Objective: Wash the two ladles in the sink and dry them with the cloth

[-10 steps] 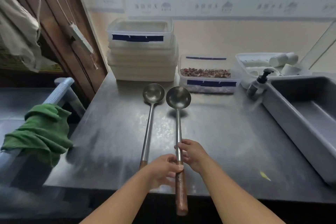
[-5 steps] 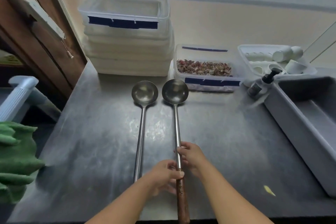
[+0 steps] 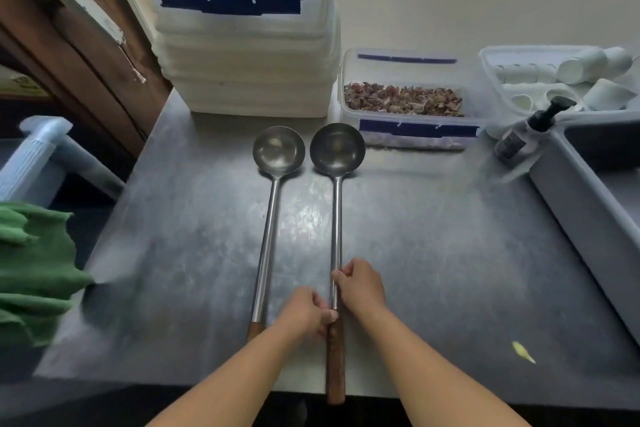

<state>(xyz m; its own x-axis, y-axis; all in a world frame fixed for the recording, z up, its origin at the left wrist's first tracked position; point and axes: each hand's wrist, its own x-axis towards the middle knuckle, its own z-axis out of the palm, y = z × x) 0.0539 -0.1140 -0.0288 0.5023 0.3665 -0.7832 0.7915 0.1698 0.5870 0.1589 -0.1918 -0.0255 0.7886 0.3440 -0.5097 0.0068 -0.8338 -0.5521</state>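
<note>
Two long steel ladles with wooden handles lie side by side on the metal counter (image 3: 433,253), bowls toward the wall. My right hand (image 3: 360,284) and my left hand (image 3: 304,314) both grip the shaft of the right ladle (image 3: 336,204) just above its wooden handle. The left ladle (image 3: 272,215) lies untouched beside them; my left forearm hides most of its wooden handle. A green cloth (image 3: 31,270) hangs at the left edge. The grey sink (image 3: 588,204) sits at the right.
A stack of clear plastic tubs (image 3: 242,55) stands against the wall, with a tub of dried bits (image 3: 405,100) and a tray of white cups (image 3: 554,80) to its right. A pump bottle (image 3: 526,132) stands by the sink corner. A yellow scrap (image 3: 523,352) lies near the front edge.
The view has shifted closer and downward over the counter. Both hands keep their grip on the right ladle, which stays in place next to the left one.
</note>
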